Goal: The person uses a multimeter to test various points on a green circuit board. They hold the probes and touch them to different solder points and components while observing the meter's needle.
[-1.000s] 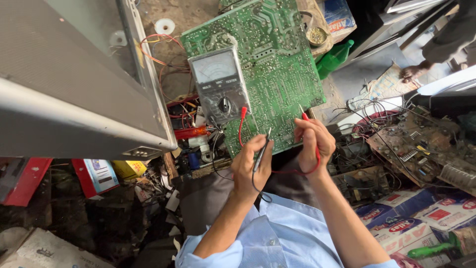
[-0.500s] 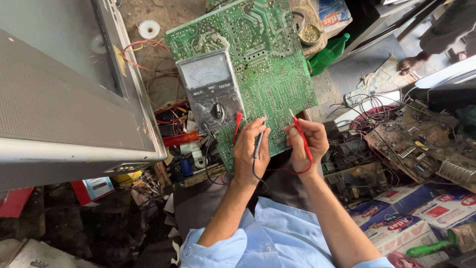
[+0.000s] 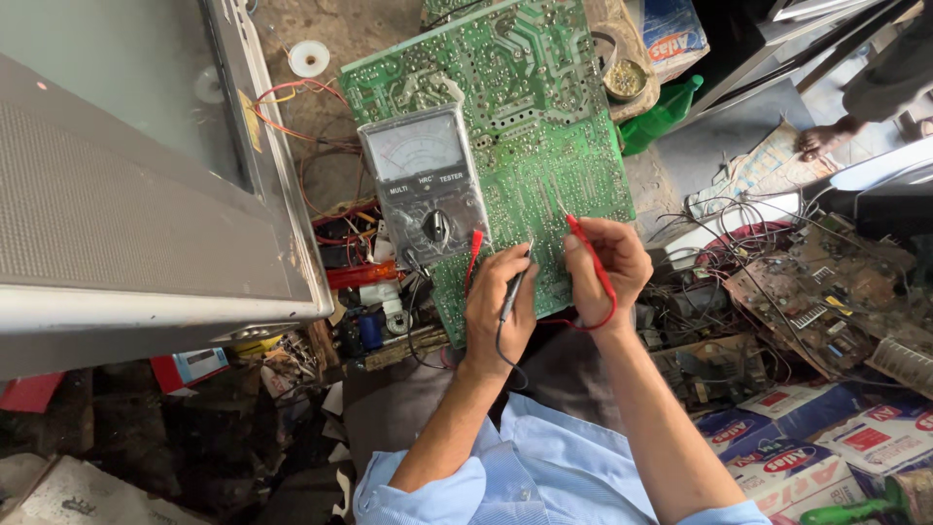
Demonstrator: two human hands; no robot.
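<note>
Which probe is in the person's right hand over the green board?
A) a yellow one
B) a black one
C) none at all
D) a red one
D: the right hand pinches the red probe with its tip on the green circuit board, while the left hand holds the black probe.

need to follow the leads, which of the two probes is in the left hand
The black probe is in the left hand. The red probe, with its red lead, is in the right hand; both tips rest on the green circuit board.
</note>
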